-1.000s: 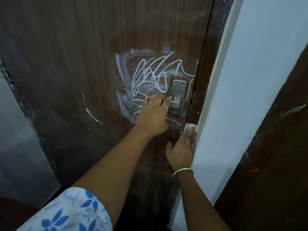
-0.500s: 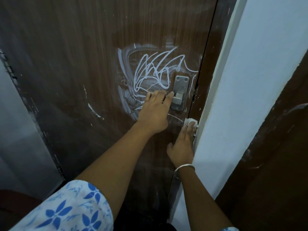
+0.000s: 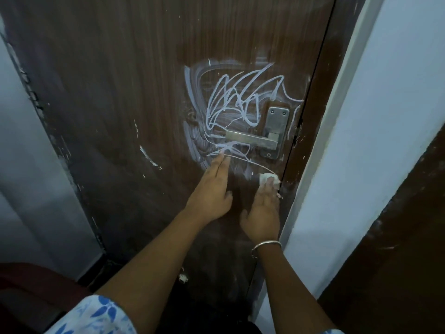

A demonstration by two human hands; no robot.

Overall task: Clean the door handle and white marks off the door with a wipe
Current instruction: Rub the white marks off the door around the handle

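Note:
The brown wooden door [image 3: 125,97] carries white scribbled marks [image 3: 240,102] and smears around a metal lever handle [image 3: 250,139] on its plate [image 3: 275,131]. My left hand [image 3: 212,189] lies flat on the door below the handle with straight fingers, its fingertips at the lowest scribbles. My right hand [image 3: 263,208] presses a small white wipe [image 3: 266,177] against the door with straight fingers, below the handle plate and close to the door's right edge.
A white wall and door frame [image 3: 361,141] stand right of the door. Another dark brown panel [image 3: 397,249] fills the lower right. A pale wall [image 3: 29,177] is at the left. More small white flecks [image 3: 149,157] dot the door.
My left hand has let go of the lever handle and dropped to lie flat on the door below it. My right hand with the wipe has shifted slightly left, away from the frame.

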